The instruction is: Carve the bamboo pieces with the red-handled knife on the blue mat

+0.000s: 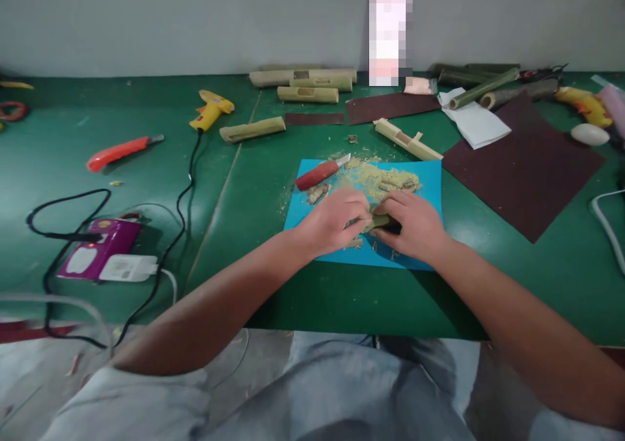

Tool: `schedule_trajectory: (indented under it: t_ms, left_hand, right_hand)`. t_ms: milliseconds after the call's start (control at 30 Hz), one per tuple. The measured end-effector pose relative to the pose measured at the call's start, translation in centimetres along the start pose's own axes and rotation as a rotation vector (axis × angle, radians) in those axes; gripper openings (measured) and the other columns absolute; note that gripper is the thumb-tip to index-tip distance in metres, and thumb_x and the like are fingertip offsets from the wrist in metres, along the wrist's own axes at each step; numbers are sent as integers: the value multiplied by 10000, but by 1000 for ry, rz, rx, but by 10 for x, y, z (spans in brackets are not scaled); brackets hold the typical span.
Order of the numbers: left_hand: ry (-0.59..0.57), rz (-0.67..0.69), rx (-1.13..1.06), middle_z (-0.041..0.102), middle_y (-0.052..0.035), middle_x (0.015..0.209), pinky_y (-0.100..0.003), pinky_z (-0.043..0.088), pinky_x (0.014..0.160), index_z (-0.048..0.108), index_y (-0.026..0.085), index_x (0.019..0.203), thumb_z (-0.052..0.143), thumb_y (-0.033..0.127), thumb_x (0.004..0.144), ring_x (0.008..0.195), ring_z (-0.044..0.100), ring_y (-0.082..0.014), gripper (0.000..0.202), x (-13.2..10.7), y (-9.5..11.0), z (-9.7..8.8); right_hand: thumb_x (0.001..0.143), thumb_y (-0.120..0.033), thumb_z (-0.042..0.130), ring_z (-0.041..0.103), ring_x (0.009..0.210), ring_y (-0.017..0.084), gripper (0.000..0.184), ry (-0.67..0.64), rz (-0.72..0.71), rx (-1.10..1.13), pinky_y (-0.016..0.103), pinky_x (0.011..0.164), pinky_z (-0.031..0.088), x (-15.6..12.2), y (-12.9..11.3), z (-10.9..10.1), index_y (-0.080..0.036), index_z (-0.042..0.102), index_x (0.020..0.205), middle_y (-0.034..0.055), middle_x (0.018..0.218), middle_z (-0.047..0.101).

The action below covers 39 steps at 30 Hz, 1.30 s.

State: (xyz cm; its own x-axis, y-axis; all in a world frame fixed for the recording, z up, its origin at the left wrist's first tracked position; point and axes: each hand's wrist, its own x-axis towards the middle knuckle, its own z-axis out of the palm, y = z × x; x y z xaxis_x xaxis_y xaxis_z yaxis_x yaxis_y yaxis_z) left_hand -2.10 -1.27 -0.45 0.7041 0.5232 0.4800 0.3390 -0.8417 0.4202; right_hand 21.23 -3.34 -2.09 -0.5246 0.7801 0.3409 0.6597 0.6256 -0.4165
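Over a blue sheet (327, 249), both of my hands are closed round a short greenish bamboo piece (377, 222). My left hand (336, 218) grips its left end with the fingers curled. From the right, my right hand (413, 225) wraps round the other end; something dark shows under its fingers, and I cannot tell if it is part of the bamboo. Pale shavings and dust (364, 175) lie just beyond my hands. A red-handled carving knife (319, 174) rests at the sheet's upper left, its blade pointing right.
Cut bamboo tubes (307, 94) lie at the back, and a notched one (407, 139) is beyond the sheet. Dark brown sandpaper (522, 174) and white paper (476, 120) are at right. At left are a yellow glue gun (211, 110), red cutter (120, 154), purple power strip (100, 249) and cables.
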Motion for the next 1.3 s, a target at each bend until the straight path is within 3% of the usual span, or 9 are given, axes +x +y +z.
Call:
schedule_trajectory:
  t_ms: [500, 667, 1300]
  left_hand:
    - [75, -46, -89, 702, -40, 850, -349, 513, 781, 636, 189, 805, 609, 249, 989, 821, 643, -176, 195, -3, -7, 4]
    - [13, -83, -102, 708, -40, 848, -363, 515, 803, 634, 189, 779, 608, 272, 992, 828, 655, -180, 230, 0, -7, 3]
    - [2, -98, -126, 721, -37, 872, -358, 546, 805, 662, 199, 810, 588, 289, 1001, 853, 675, -171, 223, -5, -4, -1]
  right_hand:
    - [873, -456, 704, 634, 967, 277, 256, -18, -7, 3, 401, 839, 462, 2, 3, 1, -220, 641, 951, 83, 985, 699]
    - [886, -473, 681, 630, 973, 278, 267, -5, -17, -1, 405, 851, 461, 3, 3, 0, -215, 647, 949, 86, 980, 695]
    - [899, -487, 663, 616, 973, 272, 279, -55, -30, 11, 410, 863, 459, 4, 3, -1, -219, 661, 977, 81, 994, 686]
